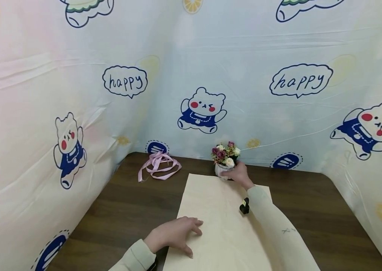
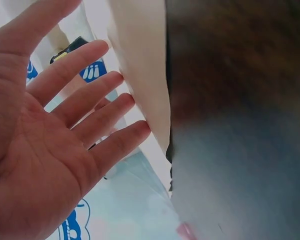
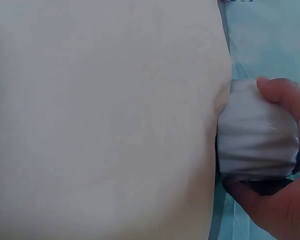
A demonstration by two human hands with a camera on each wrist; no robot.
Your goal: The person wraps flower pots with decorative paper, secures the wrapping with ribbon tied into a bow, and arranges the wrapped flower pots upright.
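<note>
A small pot of artificial flowers [image 1: 224, 155], with purple and cream blooms, stands at the far edge of a long cream sheet of paper [image 1: 214, 210]. My right hand [image 1: 239, 176] grips its pale pot from the right. In the right wrist view, thumb and fingers lie on opposite sides of the whitish pot [image 3: 257, 132], right beside the paper's edge [image 3: 212, 165]. Over the paper's left edge is my left hand [image 1: 177, 234], holding nothing. The left wrist view shows that hand [image 2: 45, 150] with its fingers spread and fairly straight, fingertips right at the paper [image 2: 140, 55].
A loose pink ribbon [image 1: 158, 165] lies in loops at the back left of the dark wooden table [image 1: 136, 203]. Printed cloth [image 1: 245, 94] with bears and "happy" bubbles hangs behind and on both sides. A black wrist camera [image 1: 244, 206] sits at the right sleeve.
</note>
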